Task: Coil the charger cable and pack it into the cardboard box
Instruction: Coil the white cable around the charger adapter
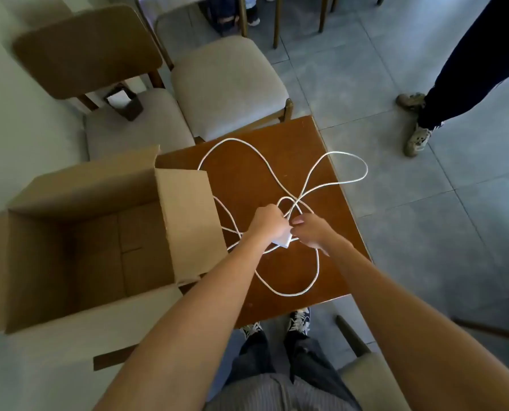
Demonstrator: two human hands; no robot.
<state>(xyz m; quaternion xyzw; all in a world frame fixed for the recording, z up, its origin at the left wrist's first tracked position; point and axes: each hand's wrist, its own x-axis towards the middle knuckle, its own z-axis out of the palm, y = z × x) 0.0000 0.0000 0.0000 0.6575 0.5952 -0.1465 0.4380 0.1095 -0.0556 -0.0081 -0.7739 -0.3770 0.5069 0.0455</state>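
A long white charger cable point(330, 185) lies in loose loops across the brown table point(256, 161), one loop hanging past the right edge. My left hand point(269, 222) is closed on the white charger block point(284, 243) and a strand of cable. Just to its right, my right hand point(314, 231) pinches the cable beside the block. An open cardboard box point(182, 221) with nothing inside stands on the table's left side, its flaps spread out.
Two cushioned chairs point(226, 81) stand behind the table, one holding a small dark holder point(124, 102). Another person's legs point(442, 93) are on the tiled floor at the right. My own legs and shoes point(297, 318) show below the table edge.
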